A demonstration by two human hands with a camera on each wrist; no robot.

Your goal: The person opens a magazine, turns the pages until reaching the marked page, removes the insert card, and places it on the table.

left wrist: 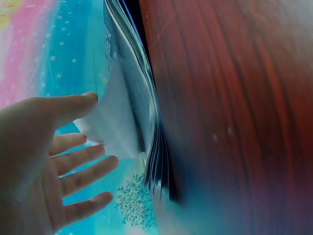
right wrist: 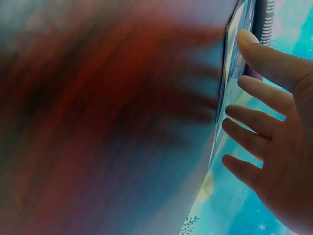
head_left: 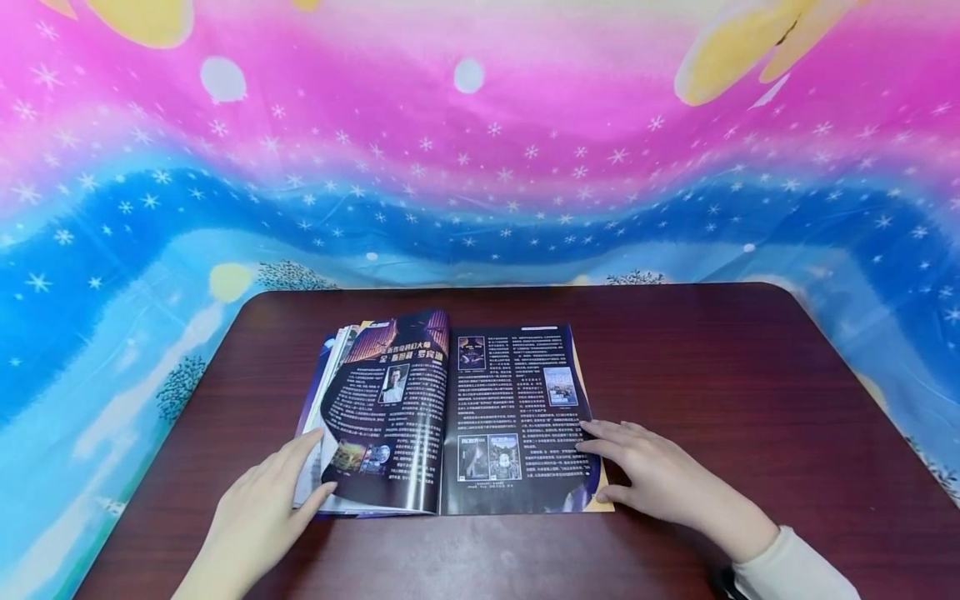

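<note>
An open magazine (head_left: 517, 417) lies on the dark red table, its dark pages printed with white text and small pictures. The left-hand page (head_left: 408, 450) bows up from the stack beneath it. At its outer edge is my left hand (head_left: 258, 504), thumb and forefinger apart near the lower corner. In the left wrist view, the fingers (left wrist: 88, 178) spread loosely beside the pale page edges. My right hand (head_left: 660, 471) rests at the right page's outer edge, fingertips over the margin and thumb near the lower corner. Its fingers are spread and relaxed in the right wrist view.
The wooden table (head_left: 712, 358) has rounded far corners. Behind and around it hangs a pink and blue cloth (head_left: 480, 167) with snowflakes and yellow shapes. A light sleeve (head_left: 795, 567) covers the right forearm.
</note>
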